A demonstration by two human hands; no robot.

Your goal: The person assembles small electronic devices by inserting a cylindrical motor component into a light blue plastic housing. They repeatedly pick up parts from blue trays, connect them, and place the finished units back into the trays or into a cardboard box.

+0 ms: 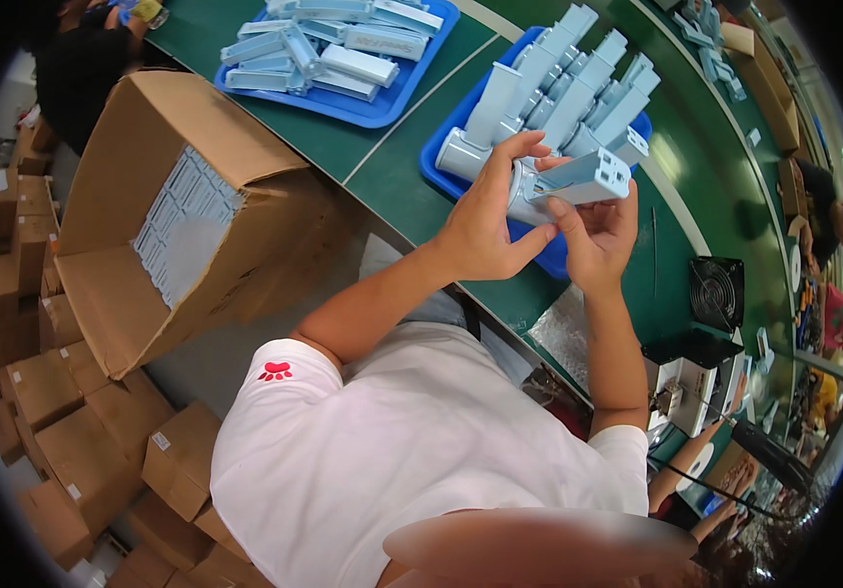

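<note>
Both of my hands hold a light-blue plastic housing [570,180] over the near edge of a blue tray. It has a round barrel at one end and a long box-shaped arm with square openings at its tip. My left hand [488,218] is wrapped round the barrel end. On the other side, my right hand [600,235] grips the arm, its thumb pressed against the side. Several similar housings [578,98] stand packed together in the blue tray [428,155], their arms pointing up and away. My fingers hide part of the held piece.
Another blue tray [378,120] farther left holds loose light-blue covers [358,64]. A large open carton [235,255] with stacked parts stands left of the green table [382,167]. A black fan [716,292] and an electric screwdriver [772,456] are at right. Cartons [98,441] pile up at lower left.
</note>
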